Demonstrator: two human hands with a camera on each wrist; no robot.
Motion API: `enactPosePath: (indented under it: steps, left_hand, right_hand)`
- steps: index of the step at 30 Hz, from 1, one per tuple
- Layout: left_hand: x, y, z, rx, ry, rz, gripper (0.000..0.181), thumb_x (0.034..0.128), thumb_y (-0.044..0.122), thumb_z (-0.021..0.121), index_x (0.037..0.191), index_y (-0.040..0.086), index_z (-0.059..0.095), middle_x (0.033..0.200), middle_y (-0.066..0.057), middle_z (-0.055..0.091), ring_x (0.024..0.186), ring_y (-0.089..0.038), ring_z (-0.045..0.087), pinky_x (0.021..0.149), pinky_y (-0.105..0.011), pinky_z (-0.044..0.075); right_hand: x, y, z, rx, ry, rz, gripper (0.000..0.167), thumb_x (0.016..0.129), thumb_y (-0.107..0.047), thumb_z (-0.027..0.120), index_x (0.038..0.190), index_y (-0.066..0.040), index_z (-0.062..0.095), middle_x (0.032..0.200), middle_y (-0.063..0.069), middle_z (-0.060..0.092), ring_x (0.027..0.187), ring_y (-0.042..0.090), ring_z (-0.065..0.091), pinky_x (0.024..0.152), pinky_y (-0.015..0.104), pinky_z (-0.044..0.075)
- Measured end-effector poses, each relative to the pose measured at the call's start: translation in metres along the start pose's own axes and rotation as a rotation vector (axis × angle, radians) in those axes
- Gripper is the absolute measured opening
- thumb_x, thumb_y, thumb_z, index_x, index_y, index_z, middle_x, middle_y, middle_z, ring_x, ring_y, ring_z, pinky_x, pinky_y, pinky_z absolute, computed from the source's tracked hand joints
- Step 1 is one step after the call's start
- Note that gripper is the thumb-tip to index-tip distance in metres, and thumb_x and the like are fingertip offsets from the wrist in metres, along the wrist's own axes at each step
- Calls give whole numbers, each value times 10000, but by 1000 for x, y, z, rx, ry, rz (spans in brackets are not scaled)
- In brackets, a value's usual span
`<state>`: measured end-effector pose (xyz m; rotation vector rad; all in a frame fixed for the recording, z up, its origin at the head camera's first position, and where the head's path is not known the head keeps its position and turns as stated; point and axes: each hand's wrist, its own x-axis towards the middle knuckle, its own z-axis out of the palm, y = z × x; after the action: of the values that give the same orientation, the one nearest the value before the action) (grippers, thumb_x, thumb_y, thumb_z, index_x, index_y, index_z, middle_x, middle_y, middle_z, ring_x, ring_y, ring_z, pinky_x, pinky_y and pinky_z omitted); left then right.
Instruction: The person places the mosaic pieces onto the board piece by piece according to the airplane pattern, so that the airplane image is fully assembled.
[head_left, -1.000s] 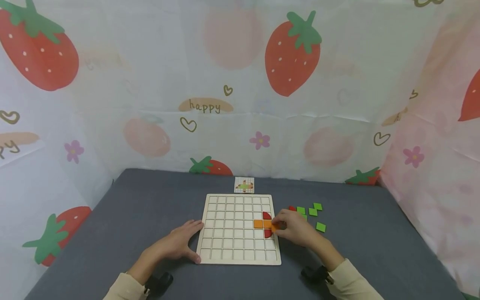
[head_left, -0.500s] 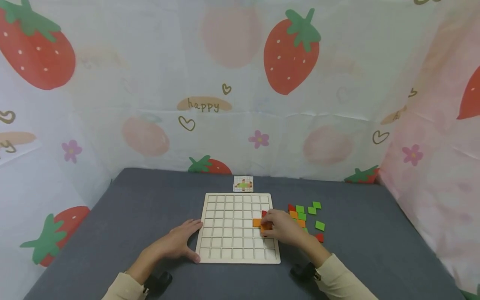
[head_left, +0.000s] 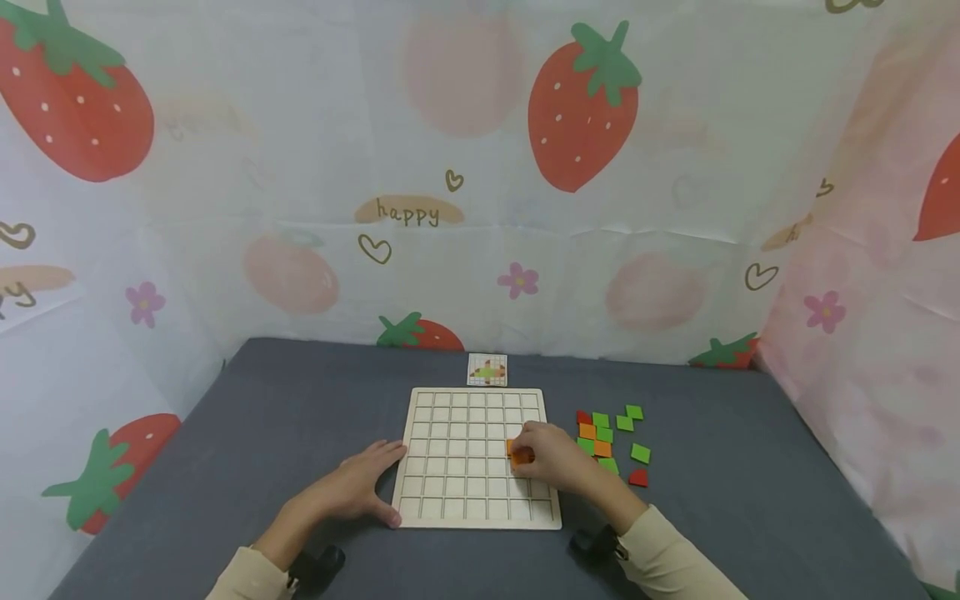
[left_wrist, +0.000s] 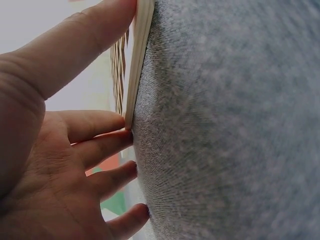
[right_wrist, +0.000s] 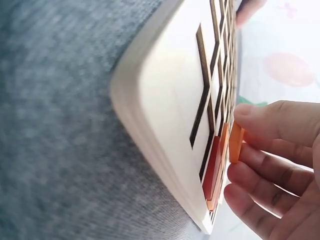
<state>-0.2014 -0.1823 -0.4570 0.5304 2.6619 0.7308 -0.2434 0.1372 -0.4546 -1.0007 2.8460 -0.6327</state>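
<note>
A pale wooden grid board (head_left: 455, 466) lies flat on the dark grey cloth. At its left edge rests my left hand (head_left: 351, 486), fingers extended, with thumb and index finger touching the side of the board in the left wrist view. My right hand (head_left: 553, 458) is over the right part of the grid. Between its thumb and fingers it pinches an orange square tile (right_wrist: 236, 143), tilted and just above the board. Beneath it a red piece (right_wrist: 212, 169) sits in the grid, beside more orange. In the head view the right hand hides most of these set pieces.
Right of the board lie several loose tiles: green squares (head_left: 641, 453), orange squares (head_left: 587, 431) and red pieces (head_left: 638, 477). Behind the board a small pattern card (head_left: 487, 370) lies on the cloth. A strawberry-print curtain (head_left: 480, 167) closes off the back and sides.
My right hand has moved left from the board's right edge, carrying the orange tile inward over the grid and uncovering the loose tiles. The left hand has stayed on the board's left edge.
</note>
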Motion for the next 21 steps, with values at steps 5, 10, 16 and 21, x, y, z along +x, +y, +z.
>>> enactPosePath:
  steps: [5,10,16,21]
  left_hand:
    - [0,0,0,4,4,-5,996,653,309,881,1453,-35,397,1533,-225,368,1447,-472,247,1075,-704,238]
    - [-1,2,0,3,11,-2,992,647,299,883,1447,-39,403,1526,-230,375,1444,-477,250,1073,-706,237]
    - [0,-1,2,3,8,-17,1003,650,311,880,1456,-33,394,1535,-222,366,1455,-461,240,1089,-694,231]
    - [2,-2,2,0,6,-22,1001,657,318,877,1461,-27,390,1541,-217,361,1459,-454,237,1095,-688,227]
  right_hand:
    - [2,-1,0,1,-7,-1,197,810,-157,777,969,-45,746,862,4,604,717,89,457,602,212,384]
    - [4,-3,2,-16,-12,-15,165,807,-144,774,946,-57,753,845,-1,611,716,84,459,603,205,389]
    - [5,-5,4,-31,-21,-2,145,811,-136,763,936,-63,757,856,5,625,739,89,481,623,210,421]
    - [4,-6,3,-36,-17,-9,135,808,-121,762,928,-61,754,856,15,621,744,100,490,624,222,433]
